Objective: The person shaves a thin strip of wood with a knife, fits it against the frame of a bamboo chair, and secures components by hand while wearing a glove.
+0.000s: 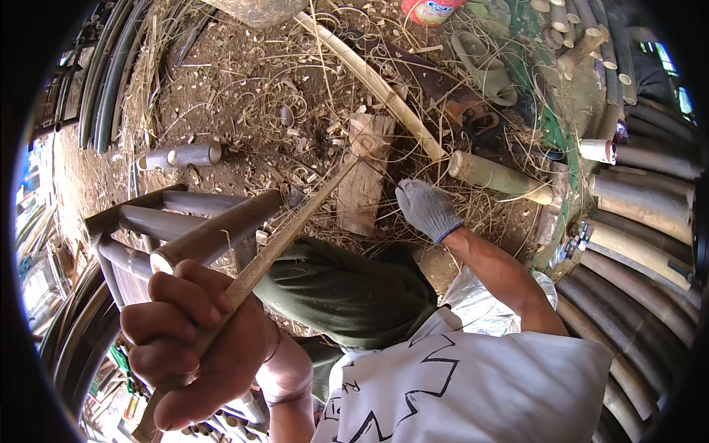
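Note:
My bare left hand (192,340) is closed around the near end of a long, thin bamboo strip (295,225). The strip runs diagonally up to the right, and its far end rests against an upright wooden block (363,181) on the dirt. My right hand (427,209), in a grey knit glove, hovers just right of the block near the strip's far tip. Its fingers are bent, and whether it holds anything is hidden. My knee in green trousers (347,292) sits between the two hands.
A bamboo frame of thick poles (192,221) stands at the left. Two short bamboo pieces (181,156), a long curved split cane (369,77), a bamboo section (495,176) and a saw (458,100) lie among shavings. Stacked bamboo poles (642,236) line the right.

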Demonstrator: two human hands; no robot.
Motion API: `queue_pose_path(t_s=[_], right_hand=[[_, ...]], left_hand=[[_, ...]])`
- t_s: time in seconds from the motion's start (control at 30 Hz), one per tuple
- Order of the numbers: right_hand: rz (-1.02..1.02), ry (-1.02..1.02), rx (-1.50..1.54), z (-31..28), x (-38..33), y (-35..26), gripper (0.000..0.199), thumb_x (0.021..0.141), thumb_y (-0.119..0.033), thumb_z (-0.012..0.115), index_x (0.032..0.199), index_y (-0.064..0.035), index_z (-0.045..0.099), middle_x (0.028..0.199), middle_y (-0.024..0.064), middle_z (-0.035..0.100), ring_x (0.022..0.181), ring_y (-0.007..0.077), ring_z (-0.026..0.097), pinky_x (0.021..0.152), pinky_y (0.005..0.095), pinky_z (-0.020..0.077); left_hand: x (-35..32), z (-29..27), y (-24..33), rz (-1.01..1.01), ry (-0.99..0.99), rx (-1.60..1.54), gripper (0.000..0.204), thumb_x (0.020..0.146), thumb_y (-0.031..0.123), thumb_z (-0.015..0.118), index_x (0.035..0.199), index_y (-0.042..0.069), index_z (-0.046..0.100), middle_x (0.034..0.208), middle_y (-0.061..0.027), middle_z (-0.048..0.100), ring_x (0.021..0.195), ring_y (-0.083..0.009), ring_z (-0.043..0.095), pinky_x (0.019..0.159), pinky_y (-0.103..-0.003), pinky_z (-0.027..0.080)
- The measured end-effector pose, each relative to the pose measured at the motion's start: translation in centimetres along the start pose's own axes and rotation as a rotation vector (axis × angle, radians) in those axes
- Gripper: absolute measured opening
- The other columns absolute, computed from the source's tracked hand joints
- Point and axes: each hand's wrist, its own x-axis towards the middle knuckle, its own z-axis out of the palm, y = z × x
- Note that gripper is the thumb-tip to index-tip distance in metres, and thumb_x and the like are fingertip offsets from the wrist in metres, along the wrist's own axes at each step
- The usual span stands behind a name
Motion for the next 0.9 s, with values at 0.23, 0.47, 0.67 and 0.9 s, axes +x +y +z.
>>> queue_pose_path(t_s=[0.23, 0.47, 0.67, 0.9], right_hand=[[-0.201, 0.097, 0.135, -2.3, 1.7, -3.0, 0.025, 0.1, -0.024, 0.053, 0.097, -0.0027, 0.064, 0.082, 0.0186, 0.066, 0.075, 0.0377, 0.067, 0.066, 0.0449, 0.0573], [-0.023, -0.231, -0.108, -0.5, 3.2, 1.0, 0.031, 0.102, -0.027, 0.05, 0.096, -0.0009, 0.065, 0.083, 0.0217, 0.069, 0.076, 0.0387, 0.069, 0.066, 0.046, 0.0576], [-0.358, 0.2, 0.304, -2.6, 2.2, -2.4, 0.017, 0.096, -0.023, 0.064, 0.098, -0.0058, 0.065, 0.083, 0.0134, 0.068, 0.073, 0.0322, 0.07, 0.062, 0.0397, 0.0577], [-0.061, -0.232, 0.01, -3.7, 5.2, -1.3, 0.042, 0.104, -0.033, 0.045, 0.091, 0.002, 0.065, 0.077, 0.0239, 0.067, 0.077, 0.0407, 0.069, 0.066, 0.0487, 0.0559]], left_hand=[[-0.2, -0.3, -0.8, 0.021, 0.011, -0.008, 0.065, 0.099, 0.07, 0.04, 0.084, 0.01, 0.061, 0.08, -0.0022, 0.038, 0.064, -0.016, 0.039, 0.052, -0.03, 0.034], [-0.5, -0.8, -1.0, -0.013, 0.052, -0.09, 0.059, 0.097, 0.069, 0.047, 0.078, 0.014, 0.056, 0.079, -0.0009, 0.039, 0.065, -0.0144, 0.036, 0.057, -0.029, 0.033], [-0.9, -1.1, -0.8, -0.016, 0.008, -0.129, 0.055, 0.095, 0.068, 0.051, 0.08, 0.016, 0.059, 0.08, 0.001, 0.04, 0.066, -0.0129, 0.037, 0.058, -0.028, 0.033], [-1.0, -2.3, -1.2, -0.025, -0.007, -0.17, 0.055, 0.096, 0.067, 0.051, 0.079, 0.015, 0.058, 0.079, 0.0009, 0.04, 0.066, -0.0129, 0.038, 0.059, -0.028, 0.033]])
